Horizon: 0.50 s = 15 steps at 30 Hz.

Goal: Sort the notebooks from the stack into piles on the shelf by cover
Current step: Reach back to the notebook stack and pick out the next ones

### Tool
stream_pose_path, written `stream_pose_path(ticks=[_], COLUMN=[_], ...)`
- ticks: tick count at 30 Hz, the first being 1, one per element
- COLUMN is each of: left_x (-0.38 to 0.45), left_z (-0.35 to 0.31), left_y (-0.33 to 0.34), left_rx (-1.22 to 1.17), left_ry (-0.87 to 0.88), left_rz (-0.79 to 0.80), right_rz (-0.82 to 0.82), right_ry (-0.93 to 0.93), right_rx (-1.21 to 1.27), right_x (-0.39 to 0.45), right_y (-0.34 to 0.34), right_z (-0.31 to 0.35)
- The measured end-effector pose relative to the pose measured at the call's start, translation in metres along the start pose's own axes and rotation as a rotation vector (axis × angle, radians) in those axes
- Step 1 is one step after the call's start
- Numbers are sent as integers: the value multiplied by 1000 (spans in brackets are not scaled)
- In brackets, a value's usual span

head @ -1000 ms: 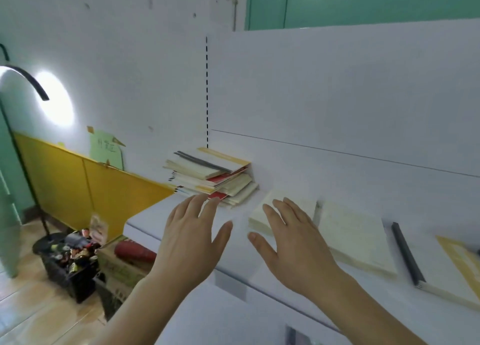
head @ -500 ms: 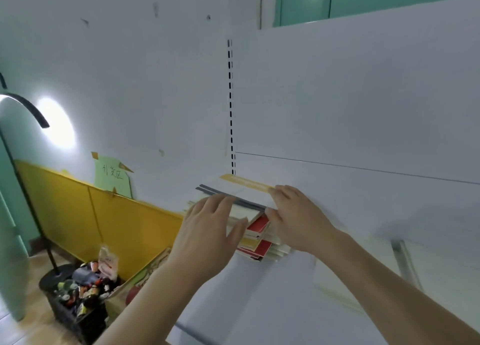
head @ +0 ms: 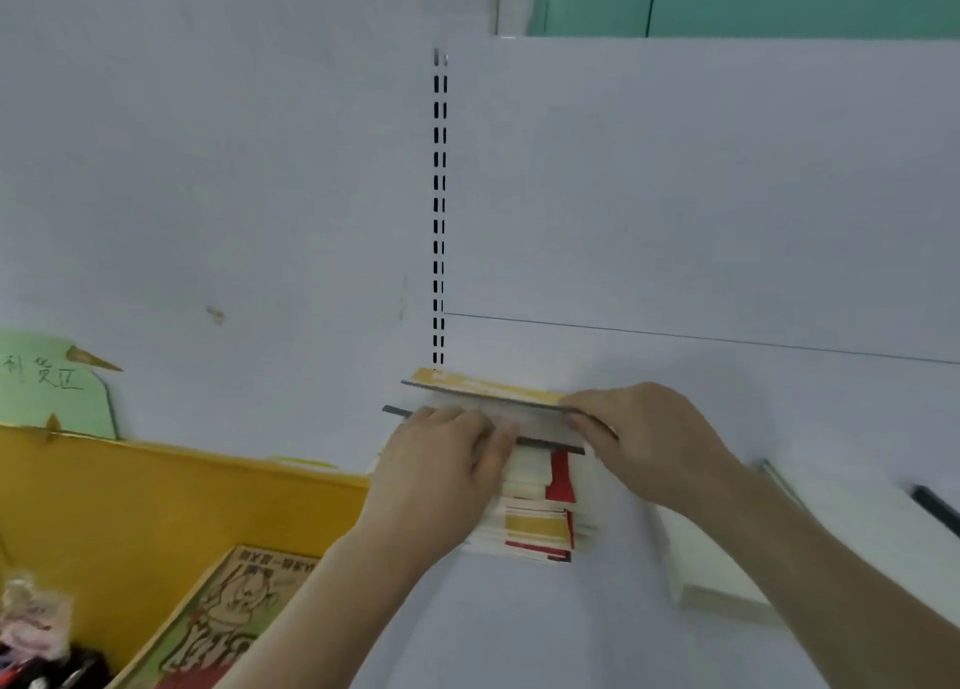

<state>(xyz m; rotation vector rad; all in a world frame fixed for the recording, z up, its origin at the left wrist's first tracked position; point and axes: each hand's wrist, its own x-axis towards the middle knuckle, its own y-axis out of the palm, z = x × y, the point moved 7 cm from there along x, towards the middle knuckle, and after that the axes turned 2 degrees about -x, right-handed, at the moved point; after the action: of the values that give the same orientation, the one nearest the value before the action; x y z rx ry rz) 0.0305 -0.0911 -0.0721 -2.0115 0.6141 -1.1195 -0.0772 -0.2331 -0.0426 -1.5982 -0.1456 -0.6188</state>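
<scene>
Shelf: white, running along a white back panel with a slotted upright at its left end.
Yellow board: low left, below a green paper note with handwriting.
Printed carton: bottom left, cartoon figure on its face, beside a dark bin of small packets.
Stack of notebooks: on the shelf at the foot of the upright; edges white, red and yellow, slightly fanned.
Pale notebook pile: on the shelf right of the stack, partly under the right forearm.
Dark-spined notebook: far right edge, only a corner visible.
Top notebook: yellow-edged cover, tilted up off the stack, right end in the right hand.
Second notebook: dark spine, lying flat just beneath, left part under the left hand.
Right hand: fingers curled around the right end of the top notebook, gripping it.
Left hand: fingers bent, pressing down on the stack's top; whether anything is pinched, cannot tell.
</scene>
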Motion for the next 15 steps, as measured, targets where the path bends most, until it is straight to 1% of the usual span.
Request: stream_pose_path(ticks=[2, 4, 6, 7, 8, 9, 11, 13, 15], left_x=[-2, -1, 1, 2, 3, 3, 4, 5, 7], left_z=[-6, -15, -22, -22, -22, -20, -10, 3, 18], left_y=[-7, -5, 1, 3, 3, 2, -4, -14, -27], left_rx=[-234, -528, -903, -1030, -1092, -1101, -1046, -1001, -941], left_ry=[-48, -124, -226, -278, -322, -359, -430, -454, -451], left_rz=[-15, 62, 118, 101, 63, 6, -141, -261, -329], right_rz=[-207, -358, -421, -425, -392, -330, -207, -164, -90], right_ry=[61, 59, -9, -54, -84, -94, -60, 40, 145], right_rx=[-87, -151, -146, -122, -83, -41, -24, -34, -30], right_x=[-10, -21, -30, -34, -37, -40, -44, -43, -36], right_y=[-22, -37, -39, -36, -28, -20, -4, -3, -1], right_z=[10, 32, 58, 69, 77, 82, 77, 56, 25])
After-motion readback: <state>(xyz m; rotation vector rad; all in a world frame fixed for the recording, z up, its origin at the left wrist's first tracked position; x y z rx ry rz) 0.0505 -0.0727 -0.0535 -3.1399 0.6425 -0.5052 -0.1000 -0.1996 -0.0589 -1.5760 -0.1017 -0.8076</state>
